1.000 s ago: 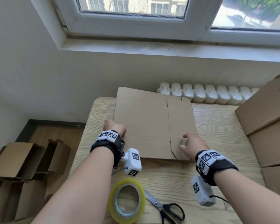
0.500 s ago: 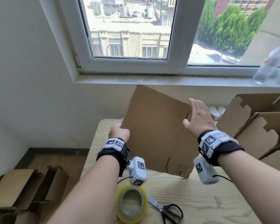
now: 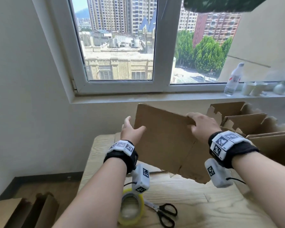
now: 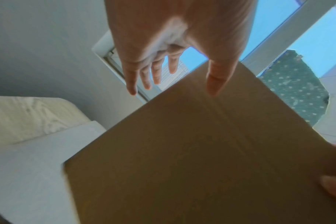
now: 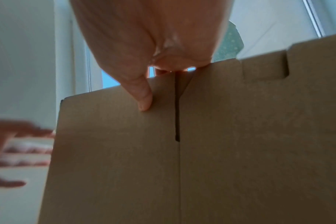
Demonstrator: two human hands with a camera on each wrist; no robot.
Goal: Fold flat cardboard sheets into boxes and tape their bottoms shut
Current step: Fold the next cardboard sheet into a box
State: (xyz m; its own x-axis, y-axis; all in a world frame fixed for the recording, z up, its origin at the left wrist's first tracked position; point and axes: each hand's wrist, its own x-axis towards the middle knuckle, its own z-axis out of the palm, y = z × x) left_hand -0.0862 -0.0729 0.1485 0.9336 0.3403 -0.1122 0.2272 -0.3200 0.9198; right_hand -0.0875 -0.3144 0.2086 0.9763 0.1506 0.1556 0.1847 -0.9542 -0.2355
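One flat cardboard sheet (image 3: 164,145) is held up in the middle of the head view, tilted, above the wooden table (image 3: 196,199). It is gripped at its top edge by the right hand (image 3: 202,125); in the right wrist view the thumb (image 5: 142,97) is pressed on the near face and the other fingers are hidden behind the sheet. The left hand (image 3: 130,130) is at the sheet's left edge. Its fingers (image 4: 144,75) are spread and straight behind the sheet, and its thumb lies loosely on the front, so nothing is clamped by it.

The job is judged to be near its start for this sheet. The sheet is not yet opened into a box shape, no flaps are folded, and no tape is on it. Opening, folding and taping are all left to do.

One roll of tape (image 3: 132,209) and one pair of scissors (image 3: 164,213) are seen at the bottom middle of the frame. More cardboard pieces (image 3: 247,122) are seen at the right, and more at the lower left, but they overlap and cannot be counted surely. One bottle (image 3: 234,79) is seen on the sill at the upper right.
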